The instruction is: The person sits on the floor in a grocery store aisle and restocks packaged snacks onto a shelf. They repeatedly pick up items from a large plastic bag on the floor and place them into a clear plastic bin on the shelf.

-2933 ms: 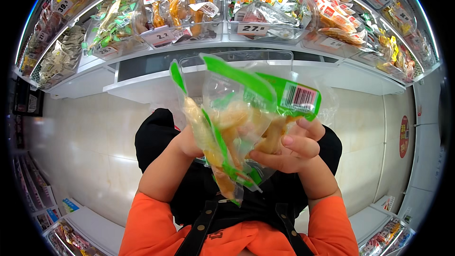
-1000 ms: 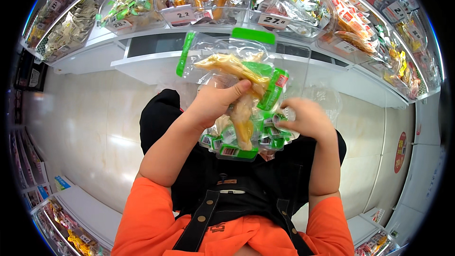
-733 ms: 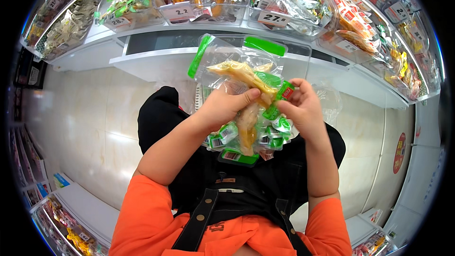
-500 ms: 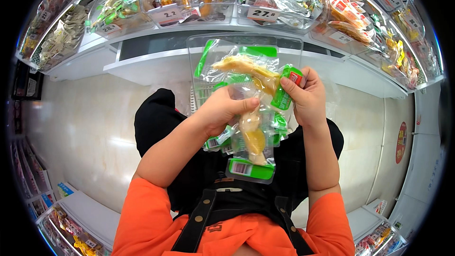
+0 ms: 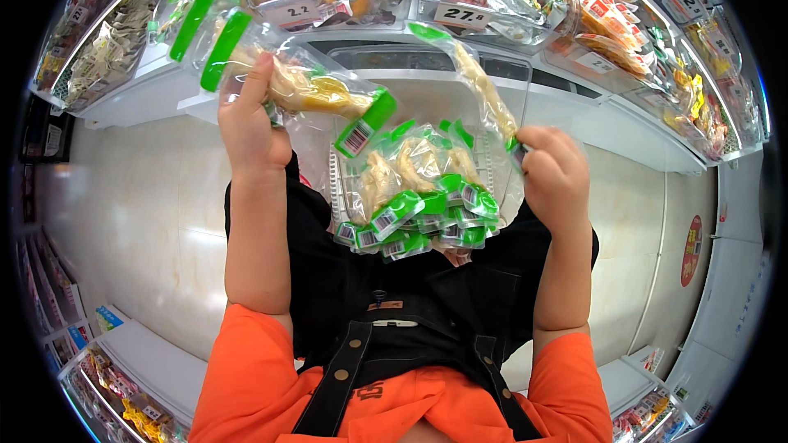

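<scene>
My left hand (image 5: 253,127) grips clear vacuum packs of pale poultry pieces with green ends, seemingly two together; the front meat pack (image 5: 316,92) reaches right and downward. In my right hand (image 5: 554,176) another such pack (image 5: 483,86) is pinched by its lower green end, turned nearly edge-on and tilted to the upper left. Between my hands, a clear plastic bin (image 5: 513,74) rests about my lap. Several more meat packs (image 5: 419,166) lie heaped in its near part, over a white slotted liner (image 5: 338,156).
Ahead runs a white shelf (image 5: 304,111) with bins of packaged snacks (image 5: 492,0) and price tags (image 5: 461,15). More shelving (image 5: 148,369) stands behind me at the lower left. Pale floor tiles (image 5: 139,213) lie on both sides, with a red round sticker (image 5: 692,250) at right.
My hands have moved apart. The left went up and left with its packs, while the right tipped its pack edge-on. The heap in the bin is now uncovered.
</scene>
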A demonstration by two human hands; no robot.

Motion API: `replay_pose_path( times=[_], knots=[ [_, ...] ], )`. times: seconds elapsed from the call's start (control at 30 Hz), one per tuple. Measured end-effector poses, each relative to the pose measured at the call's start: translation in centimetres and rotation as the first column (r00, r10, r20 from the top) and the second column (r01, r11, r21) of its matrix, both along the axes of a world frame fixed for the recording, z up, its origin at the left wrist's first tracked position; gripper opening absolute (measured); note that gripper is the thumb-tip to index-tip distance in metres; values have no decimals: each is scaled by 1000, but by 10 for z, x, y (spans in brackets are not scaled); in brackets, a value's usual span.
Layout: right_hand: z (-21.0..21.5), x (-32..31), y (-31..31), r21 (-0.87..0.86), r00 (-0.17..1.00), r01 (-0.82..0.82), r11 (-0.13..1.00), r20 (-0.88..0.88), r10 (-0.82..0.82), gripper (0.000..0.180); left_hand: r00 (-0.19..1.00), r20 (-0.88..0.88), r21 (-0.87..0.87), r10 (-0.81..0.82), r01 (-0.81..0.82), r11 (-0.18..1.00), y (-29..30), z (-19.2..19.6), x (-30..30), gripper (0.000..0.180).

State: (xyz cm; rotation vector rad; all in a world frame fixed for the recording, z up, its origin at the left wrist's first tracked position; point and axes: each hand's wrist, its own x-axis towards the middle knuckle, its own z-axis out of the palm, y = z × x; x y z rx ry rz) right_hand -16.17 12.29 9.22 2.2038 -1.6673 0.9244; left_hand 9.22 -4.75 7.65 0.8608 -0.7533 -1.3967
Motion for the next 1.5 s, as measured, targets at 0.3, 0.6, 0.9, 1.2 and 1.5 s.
replay_pose_path(
  times=[0.3,0.6,0.9,1.2,1.5],
  knots=[
    [5,33,5,262,973,-116,958,-165,162,9,992,-69,68,-109,113,991,7,-1,-7,24],
    [-63,48,-14,686,1000,9,728,-7,-6,11,972,-57,87,-227,232,969,25,-4,-36,24],
    [-48,46,-27,848,991,-28,529,92,-95,34,936,-21,122,-351,351,928,38,-8,-47,22],
    [-27,7,-16,602,609,-531,597,760,-226,60,924,-94,126,-372,381,916,42,-8,-46,21],
    [-22,28,-14,97,-72,-517,850,985,-156,41,939,-69,148,-338,344,927,38,-20,-47,21]
  ],
)
